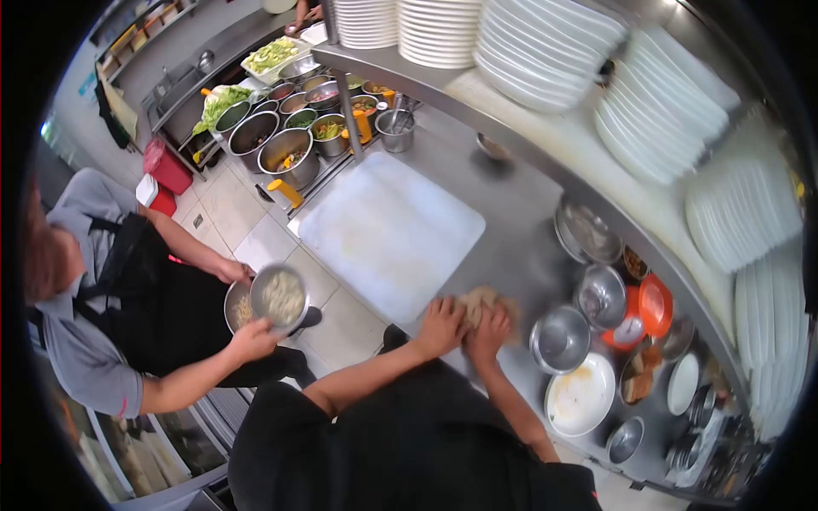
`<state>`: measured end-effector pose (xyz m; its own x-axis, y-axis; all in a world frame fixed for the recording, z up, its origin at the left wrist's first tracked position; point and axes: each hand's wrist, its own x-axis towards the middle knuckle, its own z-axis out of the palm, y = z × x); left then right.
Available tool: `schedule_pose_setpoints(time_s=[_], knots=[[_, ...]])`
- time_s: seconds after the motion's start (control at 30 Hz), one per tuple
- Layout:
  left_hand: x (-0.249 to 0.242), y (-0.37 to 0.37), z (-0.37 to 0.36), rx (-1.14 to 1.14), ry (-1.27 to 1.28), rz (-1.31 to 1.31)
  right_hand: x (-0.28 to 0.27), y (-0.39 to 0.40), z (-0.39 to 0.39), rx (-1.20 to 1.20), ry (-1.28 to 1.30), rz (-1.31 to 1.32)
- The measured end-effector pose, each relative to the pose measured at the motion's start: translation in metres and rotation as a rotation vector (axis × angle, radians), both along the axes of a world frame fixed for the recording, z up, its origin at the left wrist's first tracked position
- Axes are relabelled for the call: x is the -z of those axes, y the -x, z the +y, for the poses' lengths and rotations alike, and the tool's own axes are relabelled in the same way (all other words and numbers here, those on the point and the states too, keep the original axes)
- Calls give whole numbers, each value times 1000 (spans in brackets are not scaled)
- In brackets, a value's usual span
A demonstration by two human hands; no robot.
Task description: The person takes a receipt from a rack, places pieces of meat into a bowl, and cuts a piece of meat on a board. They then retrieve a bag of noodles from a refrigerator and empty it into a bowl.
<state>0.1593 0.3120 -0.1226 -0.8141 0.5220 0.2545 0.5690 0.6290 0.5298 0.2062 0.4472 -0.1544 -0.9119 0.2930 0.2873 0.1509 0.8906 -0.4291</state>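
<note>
A crumpled beige cloth (pixel 483 300) lies on the steel counter, bunched under both of my hands. My left hand (pixel 442 327) presses on its left edge with the fingers bent over it. Close beside it, my right hand (pixel 488 329) grips the cloth's near side, fingers curled into the folds. To the left of the hands is a white cutting board (pixel 392 230) with faint stains.
Metal bowls (pixel 560 338) and a stained white dish (pixel 580 394) stand to the right. Stacked white plates (pixel 545 51) fill the shelf overhead. At left, a co-worker (pixel 128 281) holds two metal bowls (pixel 284 296) with food. Food containers (pixel 288 157) line the far counter.
</note>
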Motion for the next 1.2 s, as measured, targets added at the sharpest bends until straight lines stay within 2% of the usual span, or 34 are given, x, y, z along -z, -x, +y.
schedule_pose_setpoints(time_s=[0.07, 0.13, 0.27, 0.33, 0.4, 0.43, 0.47, 0.53, 0.57, 0.67, 0.77, 0.8, 0.9, 0.93, 1.07, 1.2], knots=[[5, -6, 1, -10, 16, -46, 3, -8, 2, -23, 56, -68], [1, -6, -2, -14, -38, -198, 0, -15, 2, -10, 99, -103], [-25, -20, 10, 9, -281, -406, 3, -28, 0, 29, 155, 47], [-37, -24, 20, 69, -287, -472, -7, -31, -3, 87, 211, 165], [-39, -18, 29, 121, -282, -557, -7, -33, 4, 43, 411, 161], [-36, -18, 31, 139, -269, -474, -8, -34, 5, 14, 514, 169], [-29, -15, 33, 162, -259, -388, -19, -41, 8, -2, 724, 118], [-16, -11, 38, 219, -230, -230, -40, -56, 11, 10, 647, 154], [-11, -12, 36, 277, -137, -147, -51, -65, 14, 8, 599, 159], [-15, -13, 39, 375, 185, 108, -84, -92, 20, 9, 680, 176], [-9, -2, 43, 410, 189, 127, -113, -126, 31, 308, 791, 312], [-7, 2, 49, 411, 158, 130, -118, -136, 34, 491, 716, 367], [-5, 21, 64, 370, 64, 147, -116, -174, 59, 886, 716, 631], [-2, 28, 69, 367, -1, 179, -115, -188, 70, 1018, 630, 686], [-2, 33, 81, 264, 33, 156, -90, -259, 128, 1395, 360, 772], [-2, 27, 86, 176, 104, 107, -60, -338, 190, 1736, 82, 673]])
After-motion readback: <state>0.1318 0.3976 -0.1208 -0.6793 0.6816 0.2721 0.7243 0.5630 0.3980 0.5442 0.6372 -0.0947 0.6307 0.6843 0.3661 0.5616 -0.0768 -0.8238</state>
